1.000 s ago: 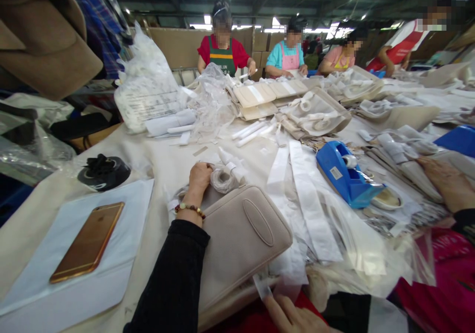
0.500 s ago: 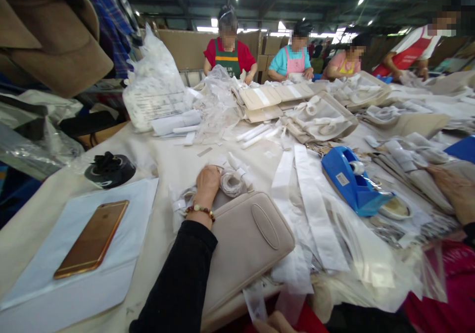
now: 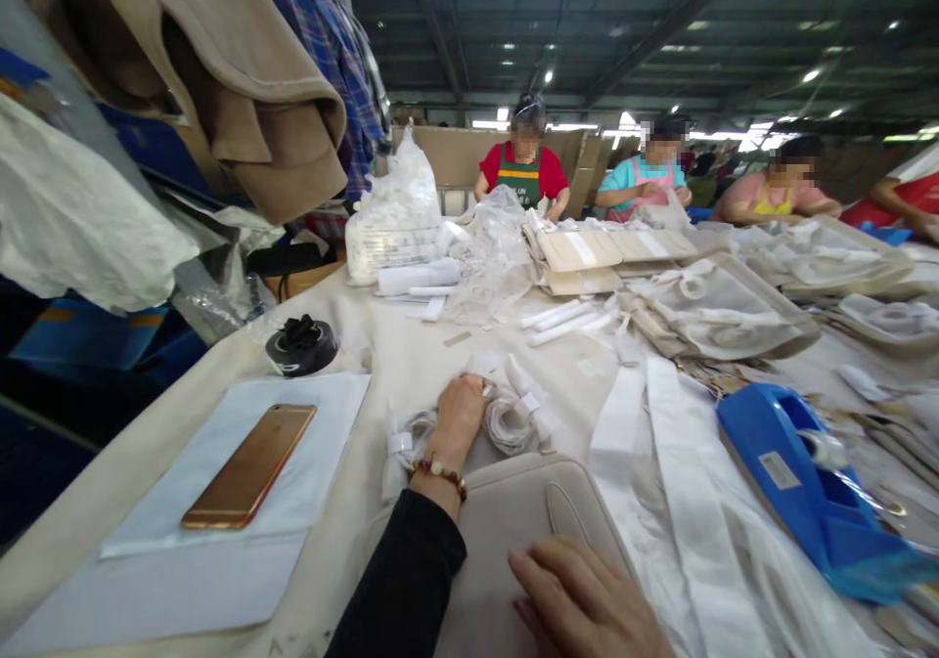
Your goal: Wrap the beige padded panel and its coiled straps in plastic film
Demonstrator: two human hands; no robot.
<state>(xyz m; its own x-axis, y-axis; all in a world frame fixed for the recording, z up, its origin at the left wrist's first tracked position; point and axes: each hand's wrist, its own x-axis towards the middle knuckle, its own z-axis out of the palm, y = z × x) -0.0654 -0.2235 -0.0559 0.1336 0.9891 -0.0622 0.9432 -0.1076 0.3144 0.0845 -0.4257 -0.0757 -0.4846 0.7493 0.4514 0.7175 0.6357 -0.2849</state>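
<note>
My left hand [image 3: 459, 415], in a black sleeve with a bead bracelet, is closed on a bundle of white coiled straps [image 3: 514, 416] just beyond a beige padded pouch [image 3: 506, 521]. My right hand [image 3: 587, 599] lies flat on the near part of that pouch, fingers stretched out. The pouch has an oval stitched patch on top. Which strap my left fingers grip is hidden.
A gold phone [image 3: 249, 464] lies on white sheets at the left, with a black round object [image 3: 300, 343] behind it. A blue tape dispenser [image 3: 807, 482] stands at the right beside long white strips [image 3: 682, 443]. Several people work at the far side amid stacks of beige pouches.
The view has tilted up and shifted. My right hand has come from the bottom edge up onto the pouch. My left hand stays on the strap bundle.
</note>
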